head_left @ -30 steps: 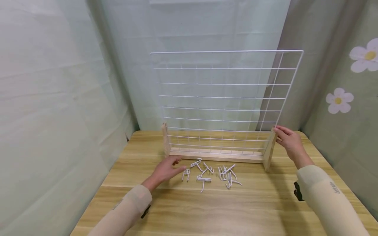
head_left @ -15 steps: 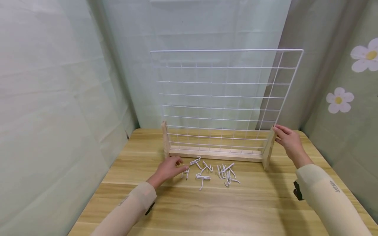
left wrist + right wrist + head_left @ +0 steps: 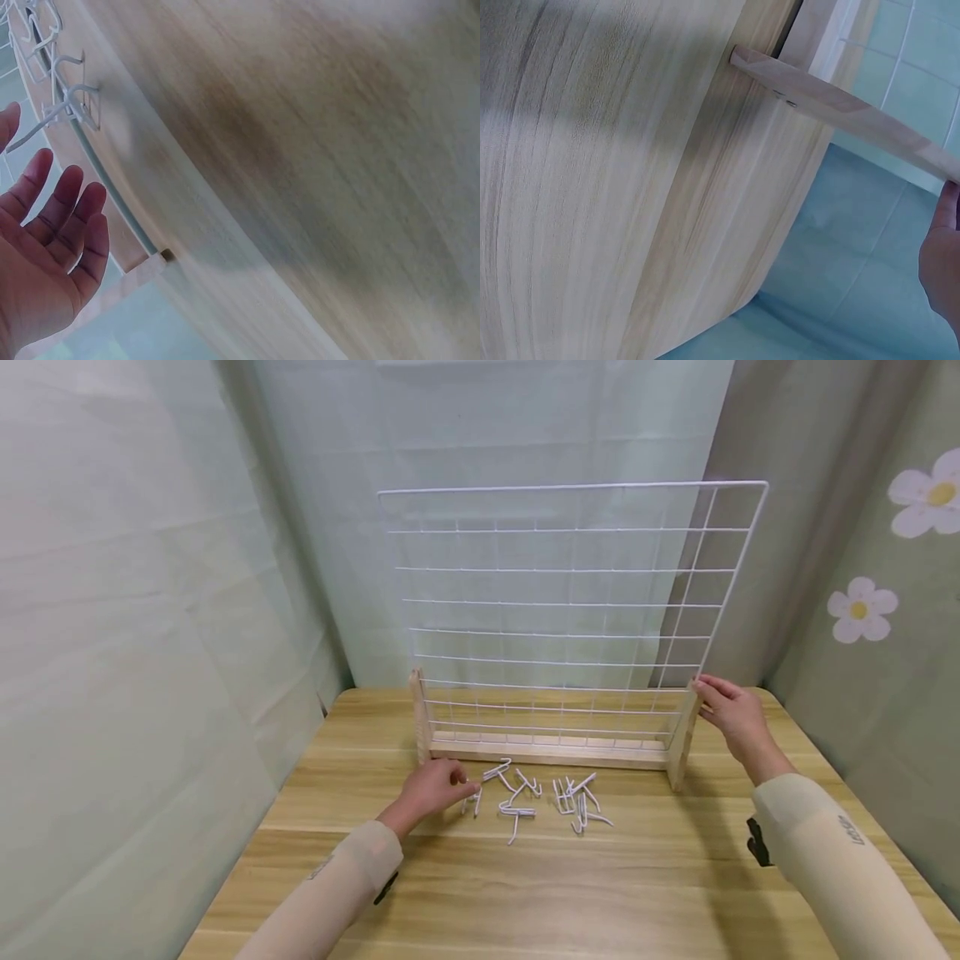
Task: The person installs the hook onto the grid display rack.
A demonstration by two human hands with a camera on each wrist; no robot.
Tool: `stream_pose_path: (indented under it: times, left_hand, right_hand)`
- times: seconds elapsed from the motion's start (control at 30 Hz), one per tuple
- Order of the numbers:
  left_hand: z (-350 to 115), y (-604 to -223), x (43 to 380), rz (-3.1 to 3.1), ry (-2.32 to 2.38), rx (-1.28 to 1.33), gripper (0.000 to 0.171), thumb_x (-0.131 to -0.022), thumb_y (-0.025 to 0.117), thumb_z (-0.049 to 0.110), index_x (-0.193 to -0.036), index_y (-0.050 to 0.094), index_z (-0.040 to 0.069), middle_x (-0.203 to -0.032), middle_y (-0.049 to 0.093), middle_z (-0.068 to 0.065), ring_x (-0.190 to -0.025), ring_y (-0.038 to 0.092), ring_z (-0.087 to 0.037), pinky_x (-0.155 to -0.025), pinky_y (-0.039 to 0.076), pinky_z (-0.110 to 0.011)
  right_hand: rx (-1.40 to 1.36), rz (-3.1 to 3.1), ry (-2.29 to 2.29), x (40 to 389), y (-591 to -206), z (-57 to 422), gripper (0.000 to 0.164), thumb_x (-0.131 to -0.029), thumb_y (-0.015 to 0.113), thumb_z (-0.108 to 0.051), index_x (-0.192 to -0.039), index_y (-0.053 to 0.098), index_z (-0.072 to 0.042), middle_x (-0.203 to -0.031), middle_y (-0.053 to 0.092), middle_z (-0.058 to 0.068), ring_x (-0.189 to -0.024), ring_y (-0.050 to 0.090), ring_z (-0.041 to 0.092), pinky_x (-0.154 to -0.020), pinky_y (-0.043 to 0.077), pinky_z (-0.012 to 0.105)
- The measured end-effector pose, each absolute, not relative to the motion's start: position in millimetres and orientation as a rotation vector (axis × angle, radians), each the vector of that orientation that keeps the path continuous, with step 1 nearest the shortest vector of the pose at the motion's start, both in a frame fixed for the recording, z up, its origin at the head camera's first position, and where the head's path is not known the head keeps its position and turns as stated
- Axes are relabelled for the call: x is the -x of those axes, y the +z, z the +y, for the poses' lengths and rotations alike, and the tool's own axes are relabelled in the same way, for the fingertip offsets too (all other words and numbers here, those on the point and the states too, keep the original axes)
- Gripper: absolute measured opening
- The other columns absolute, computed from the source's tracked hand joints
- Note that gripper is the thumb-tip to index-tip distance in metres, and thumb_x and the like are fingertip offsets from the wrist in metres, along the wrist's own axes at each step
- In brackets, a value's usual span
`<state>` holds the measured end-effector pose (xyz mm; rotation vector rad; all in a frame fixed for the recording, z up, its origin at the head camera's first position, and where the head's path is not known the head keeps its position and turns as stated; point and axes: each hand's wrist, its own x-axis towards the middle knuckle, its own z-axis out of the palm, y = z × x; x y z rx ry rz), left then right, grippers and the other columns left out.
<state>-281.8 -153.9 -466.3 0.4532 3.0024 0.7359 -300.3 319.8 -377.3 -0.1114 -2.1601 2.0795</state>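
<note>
A white wire grid panel stands upright in a wooden base. My right hand pinches the top of the base's right wooden side post; in the right wrist view only part of that hand shows at the post's end. In front of the base's left end, my left hand hovers low with loosely bent fingers. Its thumb and forefinger are parted around the tip of a white wire hook, the leftmost one, which the hand partly hides in the head view.
Several more white wire hooks lie loosely on the wood-grain table, in front of the base, with another cluster to the right. The left wooden side post rises just behind my left hand. Pale fabric hangs around the table.
My left hand has shifted slightly to the right, bringing its thumb over the leftmost hook. My right hand stays on the side post.
</note>
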Motion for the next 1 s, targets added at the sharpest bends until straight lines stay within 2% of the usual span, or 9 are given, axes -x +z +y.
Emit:
stream_pose_path:
  times: [0.1, 0.33, 0.53, 0.63, 0.8, 1.0]
  left_hand:
    - [-153.3, -466.4, 282.2, 3.013, 0.705, -0.493, 0.026, -0.088, 0.073, 0.042, -0.082, 0.068, 0.016, -0.074, 0.059, 0.005, -0.064, 0.051, -0.013, -0.058, 0.043, -0.032]
    - [-151.0, -469.2, 282.7, 3.043, 0.740, -0.467, 0.027, -0.087, 0.075, 0.042, -0.079, 0.067, 0.017, -0.073, 0.058, 0.005, -0.063, 0.051, -0.014, -0.057, 0.043, -0.033]
    - [-148.8, -486.7, 281.0, 2.988, 1.149, -0.340, 0.024, -0.086, 0.079, 0.033, -0.087, 0.071, 0.011, -0.080, 0.063, 0.003, -0.073, 0.055, -0.012, -0.066, 0.048, -0.031]
    - [-146.8, -494.6, 279.6, 2.943, 1.318, -0.324, 0.019, -0.085, 0.080, 0.024, -0.082, 0.069, 0.009, -0.075, 0.061, 0.002, -0.071, 0.053, -0.013, -0.065, 0.045, -0.030]
    - [-145.3, -505.0, 277.1, 2.970, 1.393, -0.323, 0.022, -0.082, 0.082, 0.018, -0.074, 0.063, 0.010, -0.069, 0.054, 0.003, -0.066, 0.048, -0.012, -0.060, 0.041, -0.028]
    - [-140.9, -513.4, 274.3, 3.037, 1.385, -0.316, 0.017, -0.080, 0.082, 0.011, -0.072, 0.068, 0.008, -0.070, 0.060, 0.003, -0.067, 0.051, -0.011, -0.064, 0.044, -0.029]
  right_hand:
    - [0.125, -2.182, 2.064, 299.2, -376.7, 320.8, 0.066, -0.096, 0.064, -0.037, -0.144, 0.045, 0.003, -0.107, 0.058, -0.016, -0.106, 0.055, 0.006, -0.081, 0.050, 0.015]
    - [0.120, -2.263, 1.969, 299.7, -375.4, 319.4, 0.069, -0.096, 0.061, -0.043, -0.145, 0.044, 0.003, -0.122, 0.055, -0.006, -0.116, 0.052, 0.013, -0.089, 0.048, 0.020]
    - [0.134, -2.228, 1.990, 299.6, -376.8, 317.4, 0.066, -0.097, 0.062, -0.040, -0.144, 0.045, 0.003, -0.115, 0.056, -0.011, -0.112, 0.052, 0.011, -0.087, 0.049, 0.018]
    - [0.127, -2.222, 1.982, 300.2, -377.9, 317.2, 0.064, -0.097, 0.061, -0.039, -0.143, 0.046, 0.003, -0.112, 0.057, -0.013, -0.110, 0.053, 0.009, -0.087, 0.049, 0.019]
    - [0.101, -2.176, 2.020, 300.0, -380.2, 318.0, 0.058, -0.097, 0.063, -0.036, -0.139, 0.050, 0.003, -0.106, 0.058, -0.016, -0.105, 0.054, 0.006, -0.080, 0.051, 0.014]
    - [0.106, -2.230, 1.957, 300.6, -379.1, 318.6, 0.065, -0.098, 0.060, -0.039, -0.144, 0.045, 0.004, -0.116, 0.057, -0.010, -0.110, 0.053, 0.009, -0.084, 0.050, 0.015]
